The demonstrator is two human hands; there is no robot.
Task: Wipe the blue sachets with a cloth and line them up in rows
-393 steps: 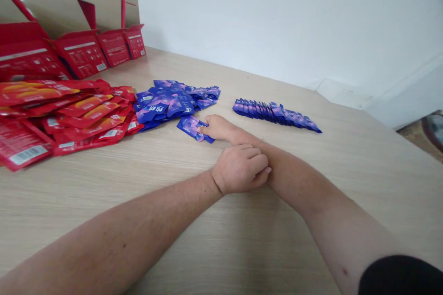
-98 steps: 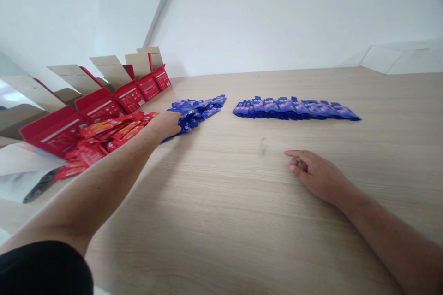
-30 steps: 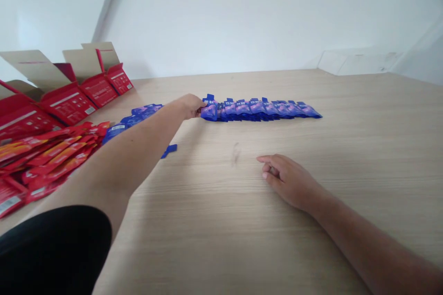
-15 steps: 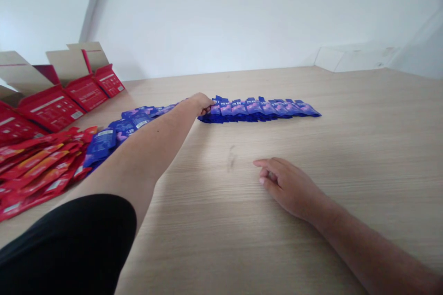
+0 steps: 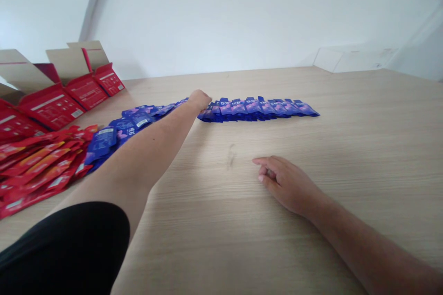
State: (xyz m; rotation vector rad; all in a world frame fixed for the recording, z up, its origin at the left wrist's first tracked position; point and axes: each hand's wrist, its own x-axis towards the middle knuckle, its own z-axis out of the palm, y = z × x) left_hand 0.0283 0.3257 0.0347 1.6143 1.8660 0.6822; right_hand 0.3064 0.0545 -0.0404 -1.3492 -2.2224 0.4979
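My left hand [image 5: 200, 101] is stretched far forward, its fingers pressed together at the left end of a row of overlapping blue-purple packets [image 5: 252, 107]. What its fingertips pinch, if anything, is too small to make out. Nearer to me, my right hand [image 5: 285, 183] rests by the wooden table [image 5: 221, 221] surface with the index finger pointing left, the other fingers curled, and nothing in it. More blue packets [image 5: 104, 140] lie in a spread heap on the left, partly behind my left forearm.
Red packets [image 5: 44, 166] are piled at the far left. Behind them stand several open red cartons [image 5: 88, 92] with raised flaps. A white wall [image 5: 224, 18] closes off the back of the table, with a white box-like shape [image 5: 351, 60] at the back right.
My left hand has shifted slightly left and up at the row's left end. My right hand has hardly moved.
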